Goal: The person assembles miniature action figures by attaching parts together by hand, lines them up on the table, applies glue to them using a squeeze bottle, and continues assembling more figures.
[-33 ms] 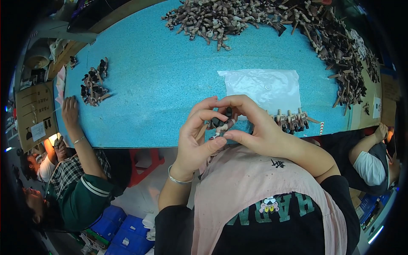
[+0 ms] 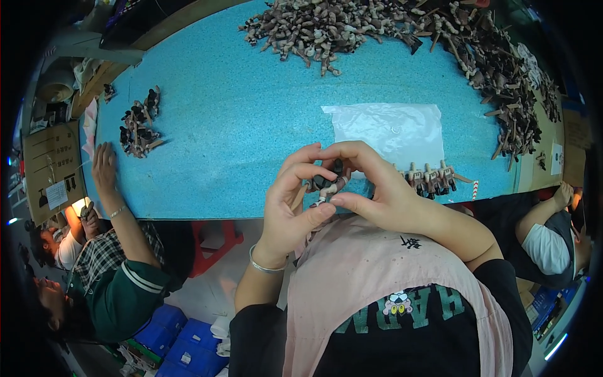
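A little doll with black and pale parts is between the two hands. The left hand and the right hand are close together, both pinching it. Just past the right hand is a white sheet. Beside that hand, more little dolls stand in a row. Far past both hands is a big heap of doll parts.

your left hand and right hand pinch a small figurine at the near edge of the blue table; white sheet just beyond, row of figurines right, big figurine pile far side, small cluster left.
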### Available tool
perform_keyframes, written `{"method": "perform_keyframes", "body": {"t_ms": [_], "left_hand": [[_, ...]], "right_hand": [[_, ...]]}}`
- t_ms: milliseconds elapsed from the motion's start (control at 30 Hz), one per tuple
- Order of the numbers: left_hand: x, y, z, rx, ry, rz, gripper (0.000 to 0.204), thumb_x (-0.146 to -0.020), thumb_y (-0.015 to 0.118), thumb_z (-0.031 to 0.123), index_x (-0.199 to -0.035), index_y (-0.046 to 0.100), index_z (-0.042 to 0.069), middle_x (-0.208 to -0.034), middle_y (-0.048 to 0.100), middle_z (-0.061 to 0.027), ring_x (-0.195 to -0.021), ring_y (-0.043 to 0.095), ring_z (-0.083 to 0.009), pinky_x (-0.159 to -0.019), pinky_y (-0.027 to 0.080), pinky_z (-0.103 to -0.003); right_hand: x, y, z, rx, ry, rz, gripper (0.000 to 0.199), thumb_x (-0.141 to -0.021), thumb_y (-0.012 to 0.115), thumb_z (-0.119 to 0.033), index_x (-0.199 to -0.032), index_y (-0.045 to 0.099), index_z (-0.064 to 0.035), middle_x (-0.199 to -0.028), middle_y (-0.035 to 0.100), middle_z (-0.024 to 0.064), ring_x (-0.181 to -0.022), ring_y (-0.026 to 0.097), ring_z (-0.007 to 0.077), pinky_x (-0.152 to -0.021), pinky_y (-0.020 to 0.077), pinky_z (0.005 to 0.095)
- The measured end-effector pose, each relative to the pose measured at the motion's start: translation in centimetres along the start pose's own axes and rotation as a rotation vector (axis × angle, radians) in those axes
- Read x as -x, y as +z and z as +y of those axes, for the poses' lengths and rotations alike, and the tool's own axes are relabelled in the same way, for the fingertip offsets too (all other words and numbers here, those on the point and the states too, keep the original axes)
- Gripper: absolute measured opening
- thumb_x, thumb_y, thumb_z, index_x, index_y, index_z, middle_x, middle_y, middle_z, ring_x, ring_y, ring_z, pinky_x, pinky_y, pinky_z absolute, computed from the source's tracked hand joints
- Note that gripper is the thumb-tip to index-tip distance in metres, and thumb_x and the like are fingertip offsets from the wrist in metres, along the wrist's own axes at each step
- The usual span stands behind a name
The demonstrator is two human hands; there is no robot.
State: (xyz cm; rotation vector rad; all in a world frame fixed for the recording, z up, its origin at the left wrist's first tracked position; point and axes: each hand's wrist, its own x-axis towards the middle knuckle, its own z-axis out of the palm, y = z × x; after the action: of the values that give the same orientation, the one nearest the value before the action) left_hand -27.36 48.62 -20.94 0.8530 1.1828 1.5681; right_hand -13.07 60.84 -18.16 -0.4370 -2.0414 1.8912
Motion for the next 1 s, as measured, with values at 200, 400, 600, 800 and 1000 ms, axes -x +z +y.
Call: {"method": "perform_keyframes", "body": {"t_ms": [200,400,600,800,1000], "left_hand": [[-0.2,0.3,0.0,-0.041,0.043,0.048,0.036,-0.076,0.078,0.021,-0.103,0.062,0.003,-0.125,0.051,-0.0127,-0.134,0.034,-0.0305,-0.106,0.033,-0.042],[0.2,-0.4,-0.4,-0.058,0.033,0.126,0.036,-0.077,0.078,0.022,-0.104,0.063,0.003,-0.123,0.053,-0.0109,-0.133,0.035,-0.0302,-0.105,0.034,-0.043],[0.8,-1.2,-1.1,-0.054,-0.009,0.185,0.036,-0.078,0.077,0.023,-0.105,0.062,0.004,-0.124,0.052,-0.0111,-0.133,0.037,-0.0294,-0.105,0.033,-0.042],[1.1,-1.2,-0.6,-0.079,-0.004,0.211,0.035,-0.079,0.076,0.020,-0.107,0.061,0.004,-0.124,0.051,-0.0109,-0.130,0.040,-0.0276,-0.104,0.034,-0.040],[1.1,-1.4,-0.9,-0.058,-0.012,0.219,0.035,-0.079,0.076,0.018,-0.108,0.061,0.004,-0.125,0.051,-0.0101,-0.122,0.045,-0.0214,-0.098,0.036,-0.034]], "right_hand": [[-0.1,0.0,0.2,0.040,-0.005,-0.015,0.053,-0.083,0.066,-0.008,-0.131,0.044,-0.0035,-0.121,0.052,0.0121,-0.106,0.054,0.0227,-0.090,0.0451,0.0342],[-1.2,-2.0,2.1,0.085,0.048,0.055,0.041,-0.084,0.064,-0.007,-0.123,0.051,-0.0030,-0.118,0.054,0.0110,-0.106,0.054,0.0210,-0.088,0.0466,0.0334],[-6.5,-7.3,3.8,0.483,0.005,0.312,0.028,-0.083,0.064,-0.001,-0.110,0.058,-0.0046,-0.105,0.056,0.0073,-0.098,0.057,0.0195,-0.078,0.0481,0.0293],[-11.7,-8.6,3.8,0.874,-0.200,0.614,0.029,-0.074,0.074,-0.006,-0.100,0.061,-0.0057,-0.098,0.054,0.0132,-0.092,0.056,0.0318,-0.077,0.0469,0.0399],[-12.9,-8.6,4.9,1.015,-0.162,0.615,0.030,-0.071,0.077,-0.006,-0.095,0.060,-0.0062,-0.094,0.053,0.0138,-0.090,0.055,0.0334,-0.077,0.0452,0.0423]]}}
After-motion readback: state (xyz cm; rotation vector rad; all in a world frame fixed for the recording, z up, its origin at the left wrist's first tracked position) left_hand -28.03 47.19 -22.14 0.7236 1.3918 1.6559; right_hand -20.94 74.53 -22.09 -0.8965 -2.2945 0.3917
